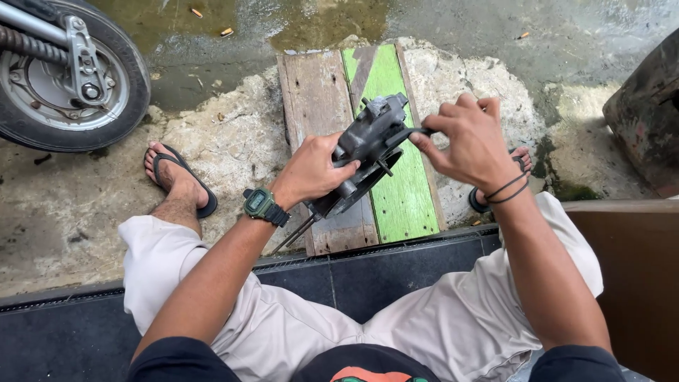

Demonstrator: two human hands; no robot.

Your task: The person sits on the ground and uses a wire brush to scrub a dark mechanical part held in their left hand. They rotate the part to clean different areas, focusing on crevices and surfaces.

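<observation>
— What sits at centre frame?

— A seated person grips a dark, greasy metal engine part (368,152) above two weathered planks (353,141), one bare wood, one painted green, laid over rough concrete. The boards appear to serve as a dry work surface beside the wet ground at the top of the frame.

— And the hands?

— The left hand (315,170), with a green digital watch (262,205) on its wrist, has fingers wrapped tight around the part's body, seemingly to steady it. The right hand (470,141), right of centre, has fingertips pinched together on a thin dark tool (410,132) that meets the part's upper edge.

— Anything around them?

— A motorcycle wheel (67,74) fills the upper left. Sandalled feet flank the planks, and thin rods (297,232) jut from the part's lower end toward the black tiled step (396,272) where the person sits.
</observation>
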